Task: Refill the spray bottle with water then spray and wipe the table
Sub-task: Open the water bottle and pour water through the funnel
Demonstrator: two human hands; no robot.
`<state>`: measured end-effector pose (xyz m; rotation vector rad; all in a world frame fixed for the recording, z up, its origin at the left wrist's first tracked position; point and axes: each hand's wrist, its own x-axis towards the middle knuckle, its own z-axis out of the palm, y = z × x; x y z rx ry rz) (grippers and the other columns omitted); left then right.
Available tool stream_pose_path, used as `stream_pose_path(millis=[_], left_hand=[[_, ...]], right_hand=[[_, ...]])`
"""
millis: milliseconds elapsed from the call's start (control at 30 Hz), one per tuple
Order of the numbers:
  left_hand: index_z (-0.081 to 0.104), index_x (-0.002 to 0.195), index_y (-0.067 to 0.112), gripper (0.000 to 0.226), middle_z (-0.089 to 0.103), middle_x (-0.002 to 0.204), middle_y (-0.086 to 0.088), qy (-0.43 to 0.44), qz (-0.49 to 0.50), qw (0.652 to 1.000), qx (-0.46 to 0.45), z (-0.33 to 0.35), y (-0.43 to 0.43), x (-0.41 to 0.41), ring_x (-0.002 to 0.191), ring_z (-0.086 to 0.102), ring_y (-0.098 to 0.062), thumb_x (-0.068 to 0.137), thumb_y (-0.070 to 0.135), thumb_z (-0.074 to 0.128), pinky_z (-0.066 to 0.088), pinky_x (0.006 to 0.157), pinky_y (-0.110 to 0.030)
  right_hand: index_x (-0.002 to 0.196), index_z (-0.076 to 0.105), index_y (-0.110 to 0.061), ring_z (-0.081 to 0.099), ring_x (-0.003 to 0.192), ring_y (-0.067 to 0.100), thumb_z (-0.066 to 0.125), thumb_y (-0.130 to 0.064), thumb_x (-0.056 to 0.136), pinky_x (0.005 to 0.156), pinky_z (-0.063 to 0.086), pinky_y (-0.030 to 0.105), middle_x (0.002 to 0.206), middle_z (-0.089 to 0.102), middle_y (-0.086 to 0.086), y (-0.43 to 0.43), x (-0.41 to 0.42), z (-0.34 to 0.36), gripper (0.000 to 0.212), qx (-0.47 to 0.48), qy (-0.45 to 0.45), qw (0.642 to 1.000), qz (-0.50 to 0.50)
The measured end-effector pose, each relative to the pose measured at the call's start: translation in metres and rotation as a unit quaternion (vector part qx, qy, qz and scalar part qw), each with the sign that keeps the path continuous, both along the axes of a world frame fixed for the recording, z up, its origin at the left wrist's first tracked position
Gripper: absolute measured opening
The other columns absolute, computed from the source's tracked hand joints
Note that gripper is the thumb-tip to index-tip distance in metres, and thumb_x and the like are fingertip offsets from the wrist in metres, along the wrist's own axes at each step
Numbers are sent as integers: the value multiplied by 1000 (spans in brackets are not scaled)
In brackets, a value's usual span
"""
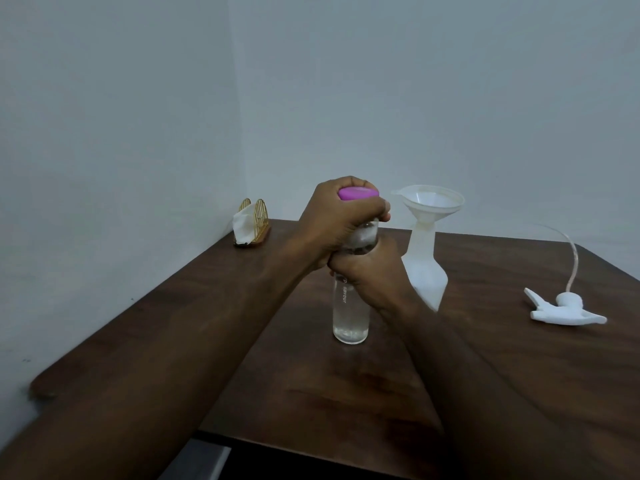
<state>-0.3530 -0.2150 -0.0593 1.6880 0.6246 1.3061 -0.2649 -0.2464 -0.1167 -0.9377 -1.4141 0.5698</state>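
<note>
A clear glass water bottle (349, 317) stands upright on the dark wooden table (311, 382), with a little water at its bottom. My left hand (332, 223) wraps over its pink cap (358, 194) from above. My right hand (372, 271) grips the bottle's body just below. Behind it stands the white translucent spray bottle (424, 268) with a white funnel (431, 200) set in its neck. The spray head (568, 310) with its long dip tube lies on the table at the right, apart from the bottle.
A gold wire napkin holder (252, 221) with white napkins stands in the table's far left corner against the wall. Grey walls close the left and back sides. The table's front edge runs below my forearms.
</note>
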Motion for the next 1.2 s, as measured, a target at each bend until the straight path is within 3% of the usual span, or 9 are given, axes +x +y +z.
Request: stream_pose_path(millis=[133,267,400,533,733,867,1033,1100,1200], left_hand=[[63,98,11,37,67,106,-24,-65,-83,992,-72,-2,-5,-7,96,66,-37,67,24,78,55,83,-44],[60,107,9,38,63,105,-21,-149,-136,972,-123,-3,-1,-25,87,61,-27,75,29,62,52,74,-36],[58,117,10,30,66,106,-12,-135,-167,970,-113,-9,13,-39,87,64,-17,87,14,60,54,77,-31],[53,127,10,39,64,121,-11,-82,-252,956,-126,-4,27,-45,103,65,-22,88,12,55,52,91,-35],[60,126,9,58,63,127,-11,-45,-327,933,-141,-2,35,-42,115,60,-24,74,26,79,46,102,-36],[60,122,6,58,68,114,-7,-60,-289,949,-110,-4,26,-37,106,64,-19,69,25,77,53,91,-31],[63,115,11,57,67,110,-13,-71,-138,985,-72,-8,4,-19,99,64,-21,63,23,85,55,84,-30],[62,113,15,52,64,115,-15,-57,-40,997,-39,-11,-4,-9,97,64,-22,68,24,86,56,77,-27],[54,116,20,54,57,108,4,-15,103,994,34,-13,-15,5,93,59,-13,72,30,83,53,67,-14]], right_hand=[[74,64,-10,65,61,18,66,-8,63,57,52,29,63,65,3,0,5,-2,11,-34,1,999,6],[64,58,-15,58,56,14,67,-5,64,54,49,27,58,59,0,1,4,-2,14,-34,-9,999,5],[68,59,-16,58,56,11,68,-2,68,54,48,25,60,60,-1,0,6,-2,17,-34,-17,999,16],[74,62,-13,59,58,12,69,-4,68,56,50,23,65,62,3,0,9,-1,13,-48,-23,998,21],[74,61,-9,58,60,16,69,5,73,57,51,27,65,60,7,0,11,0,17,-51,-29,998,23],[75,62,-9,61,62,18,69,4,75,60,53,30,65,60,6,1,11,-2,15,-45,-29,998,22],[71,64,-10,64,63,22,67,-1,71,63,55,37,62,64,4,2,10,-2,9,-40,-26,999,26],[84,66,-6,68,68,24,67,-4,71,65,57,38,70,68,8,3,9,-2,14,-30,-18,999,35],[106,63,-7,71,76,28,69,-2,74,69,61,43,81,71,12,5,8,-3,33,-17,-13,999,25]])
